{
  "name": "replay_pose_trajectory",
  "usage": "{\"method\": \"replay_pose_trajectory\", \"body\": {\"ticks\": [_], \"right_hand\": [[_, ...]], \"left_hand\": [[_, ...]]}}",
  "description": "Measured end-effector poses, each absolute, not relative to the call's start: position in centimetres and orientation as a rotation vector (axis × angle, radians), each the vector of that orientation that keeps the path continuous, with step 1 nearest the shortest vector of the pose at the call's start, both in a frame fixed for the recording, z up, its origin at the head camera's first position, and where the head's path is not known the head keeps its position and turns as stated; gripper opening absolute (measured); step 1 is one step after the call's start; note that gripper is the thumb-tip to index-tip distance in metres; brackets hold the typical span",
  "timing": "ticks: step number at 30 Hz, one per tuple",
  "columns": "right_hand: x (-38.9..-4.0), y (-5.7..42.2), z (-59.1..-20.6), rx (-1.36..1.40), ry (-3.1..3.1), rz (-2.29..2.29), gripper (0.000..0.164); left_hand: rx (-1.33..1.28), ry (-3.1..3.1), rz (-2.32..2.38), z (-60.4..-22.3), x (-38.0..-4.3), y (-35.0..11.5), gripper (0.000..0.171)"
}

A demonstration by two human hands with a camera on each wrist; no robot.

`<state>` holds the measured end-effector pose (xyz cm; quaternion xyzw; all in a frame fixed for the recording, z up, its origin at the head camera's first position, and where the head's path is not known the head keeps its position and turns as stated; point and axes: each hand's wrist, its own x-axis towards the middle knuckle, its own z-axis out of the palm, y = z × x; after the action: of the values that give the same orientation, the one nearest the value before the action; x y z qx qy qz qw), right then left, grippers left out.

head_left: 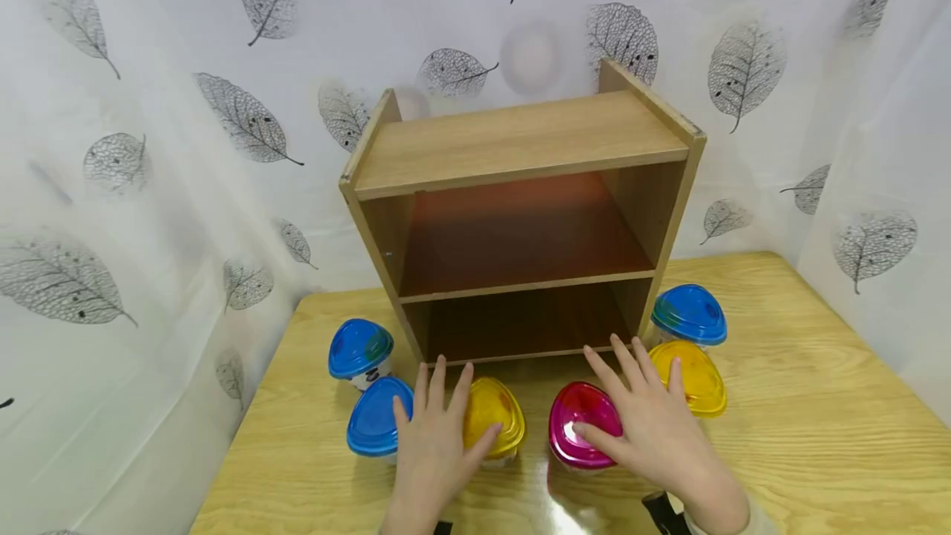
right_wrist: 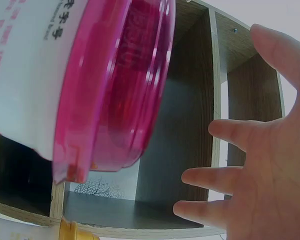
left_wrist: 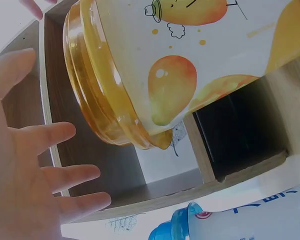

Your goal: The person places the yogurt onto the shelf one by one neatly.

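Both hands are spread over a row of lidded tubs before a small wooden shelf [head_left: 520,143]. My left hand [head_left: 434,444] hovers between a plain blue-lidded tub [head_left: 379,415] and a yellow-lidded tub [head_left: 492,415]; its fingers are straight and hold nothing. In the left wrist view the yellow-lidded tub [left_wrist: 135,75] shows fruit drawings, apart from the palm. My right hand [head_left: 661,428] has its fingers spread between a pink-lidded tub [head_left: 583,423] and another yellow-lidded tub [head_left: 691,378]. The pink lid [right_wrist: 115,90] looks separate from that hand in the right wrist view.
A blue-green lidded tub [head_left: 360,349] stands at the shelf's left, and another blue-lidded tub [head_left: 689,312] at its right. The shelf has two compartments facing me, divided by a board [head_left: 527,286]. A leaf-patterned curtain [head_left: 171,188] hangs behind the wooden table [head_left: 810,403].
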<state>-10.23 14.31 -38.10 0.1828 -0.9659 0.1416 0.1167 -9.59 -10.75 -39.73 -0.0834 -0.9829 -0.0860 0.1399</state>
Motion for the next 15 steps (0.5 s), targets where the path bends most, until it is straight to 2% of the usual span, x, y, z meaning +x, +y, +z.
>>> {"method": "replay_pose_trajectory", "body": {"ticks": [8, 15], "right_hand": [[-10.38, 14.29, -37.98, 0.551, -2.788, 0.425, 0.08], [-10.56, 14.31, -37.98, 0.615, -2.591, 0.472, 0.071]], "left_hand": [[-0.248, -2.783, -0.277, -39.68, -9.59, -11.13, 0.065], [-0.253, -2.724, -0.308, -39.66, -9.56, -11.14, 0.061]]}}
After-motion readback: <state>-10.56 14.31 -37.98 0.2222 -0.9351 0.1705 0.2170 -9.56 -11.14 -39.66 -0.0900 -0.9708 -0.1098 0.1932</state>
